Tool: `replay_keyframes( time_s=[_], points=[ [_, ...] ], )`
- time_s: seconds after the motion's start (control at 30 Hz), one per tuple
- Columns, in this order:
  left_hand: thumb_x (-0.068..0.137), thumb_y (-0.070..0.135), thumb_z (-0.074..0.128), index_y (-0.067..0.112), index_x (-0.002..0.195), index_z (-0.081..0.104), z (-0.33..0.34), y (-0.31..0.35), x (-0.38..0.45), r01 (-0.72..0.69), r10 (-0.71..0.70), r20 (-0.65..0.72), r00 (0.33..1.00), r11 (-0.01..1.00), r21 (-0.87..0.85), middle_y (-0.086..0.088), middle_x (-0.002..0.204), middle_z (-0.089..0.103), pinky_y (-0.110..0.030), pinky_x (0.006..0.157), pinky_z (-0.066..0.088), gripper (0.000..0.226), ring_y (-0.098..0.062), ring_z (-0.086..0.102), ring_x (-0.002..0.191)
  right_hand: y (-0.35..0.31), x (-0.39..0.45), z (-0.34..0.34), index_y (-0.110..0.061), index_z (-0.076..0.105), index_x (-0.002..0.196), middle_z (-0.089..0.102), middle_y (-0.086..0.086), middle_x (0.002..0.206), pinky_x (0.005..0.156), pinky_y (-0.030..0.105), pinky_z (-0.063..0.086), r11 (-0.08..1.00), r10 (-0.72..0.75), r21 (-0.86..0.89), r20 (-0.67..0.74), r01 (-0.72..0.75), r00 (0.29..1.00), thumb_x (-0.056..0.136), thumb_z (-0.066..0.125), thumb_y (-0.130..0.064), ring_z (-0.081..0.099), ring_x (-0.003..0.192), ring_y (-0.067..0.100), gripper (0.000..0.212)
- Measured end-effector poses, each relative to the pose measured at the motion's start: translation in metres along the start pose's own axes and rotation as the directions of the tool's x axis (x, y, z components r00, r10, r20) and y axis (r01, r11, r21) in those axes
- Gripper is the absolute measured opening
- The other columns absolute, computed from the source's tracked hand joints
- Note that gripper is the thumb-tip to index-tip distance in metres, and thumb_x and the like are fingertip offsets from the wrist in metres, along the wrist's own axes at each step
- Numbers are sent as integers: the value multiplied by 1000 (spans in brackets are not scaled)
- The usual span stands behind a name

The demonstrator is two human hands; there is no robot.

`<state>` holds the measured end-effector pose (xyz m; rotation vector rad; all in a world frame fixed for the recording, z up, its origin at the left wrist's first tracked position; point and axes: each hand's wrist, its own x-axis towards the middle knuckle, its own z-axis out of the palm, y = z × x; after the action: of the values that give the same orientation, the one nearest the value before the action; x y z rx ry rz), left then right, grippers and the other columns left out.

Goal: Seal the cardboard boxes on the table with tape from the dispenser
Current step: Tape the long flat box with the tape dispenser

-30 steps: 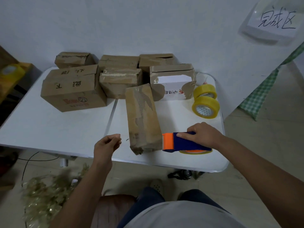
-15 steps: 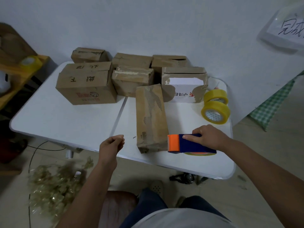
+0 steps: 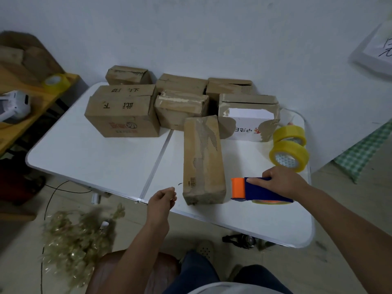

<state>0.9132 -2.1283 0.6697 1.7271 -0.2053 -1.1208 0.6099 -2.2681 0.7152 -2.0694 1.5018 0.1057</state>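
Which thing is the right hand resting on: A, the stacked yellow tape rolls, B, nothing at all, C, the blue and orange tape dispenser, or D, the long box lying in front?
C: the right hand lies on top of the tape dispenser, which sits on the table beside the long box.

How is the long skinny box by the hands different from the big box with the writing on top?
The long narrow box lies alone at the table's near edge, pointing front to back; the big box sits further back on the left among other boxes. The narrow one is slimmer, with a torn top skin; the big one is wider, with black characters on top and a red logo in front. Both are brown cardboard.
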Motion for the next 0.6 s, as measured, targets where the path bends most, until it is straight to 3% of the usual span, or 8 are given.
replay_keyframes(
  time_s=[0.17, 0.33, 0.47, 0.6],
  points=[
    [94, 31, 66, 3, 98, 65, 5, -8, 2, -28, 30, -26, 999, 997, 68, -4, 85, 62, -31, 87, 49, 28, -16, 58, 83, 1, 9, 0, -22, 64, 68, 64, -2, 66, 64, 28, 48, 1000, -4, -15, 15, 4, 1000, 64, 38, -88, 62, 65, 12, 70],
    [82, 47, 75, 11, 93, 55, 10, -17, 2, 12, -14, 12, 1000, 984, 177, 3, 85, 52, -30, 80, 43, 42, -15, 50, 83, 0, 19, 0, -22, 62, 64, 62, -2, 63, 64, 30, 49, 998, -12, -55, 51, 14, 999, 69, 42, -86, 61, 63, 13, 67],
    [83, 38, 78, 11, 112, 51, 18, -16, -1, 23, -30, 26, 999, 970, 243, 1, 93, 48, -24, 70, 41, 48, -10, 49, 83, 0, 24, 8, -21, 64, 66, 63, -1, 65, 65, 30, 50, 994, 4, -113, 66, 3, 998, 69, 40, -87, 62, 64, 14, 71],
    [84, 32, 77, 7, 114, 52, 10, -10, 8, -21, 14, 23, 1000, 953, 302, -1, 90, 46, -23, 67, 41, 46, -12, 48, 79, -6, 22, 19, -22, 67, 73, 65, -1, 71, 65, 29, 49, 997, 36, -75, 78, -30, 996, 69, 37, -88, 63, 68, 13, 73]
  ],
)
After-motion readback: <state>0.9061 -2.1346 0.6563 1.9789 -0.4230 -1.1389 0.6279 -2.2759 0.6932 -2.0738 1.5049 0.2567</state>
